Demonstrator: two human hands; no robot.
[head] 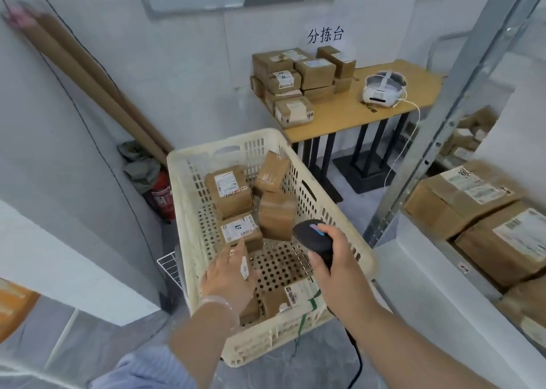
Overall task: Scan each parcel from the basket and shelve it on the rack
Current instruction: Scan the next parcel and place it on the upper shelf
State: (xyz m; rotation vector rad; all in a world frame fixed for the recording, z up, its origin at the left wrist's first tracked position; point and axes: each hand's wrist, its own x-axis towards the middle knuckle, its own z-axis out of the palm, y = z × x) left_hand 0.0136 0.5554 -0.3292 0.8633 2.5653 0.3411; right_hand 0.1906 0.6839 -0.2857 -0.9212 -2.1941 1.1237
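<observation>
Small brown cardboard parcel [244,264], white label on its edge, lies low in the cream perforated plastic basket [221,143], toward the near end. Left hand [229,276] reaches down over it, fingers nearly straight; whether it has a grip yet, cannot tell. Right hand [334,252] wraps the handle of a black handheld scanner [313,233], its head aimed into the basket, likely kept ready to read a label once a parcel is lifted. More brown labelled parcels [229,190] sit jumbled in the basket. Grey metal rack [461,93], at right, holds larger cardboard boxes [461,199].
</observation>
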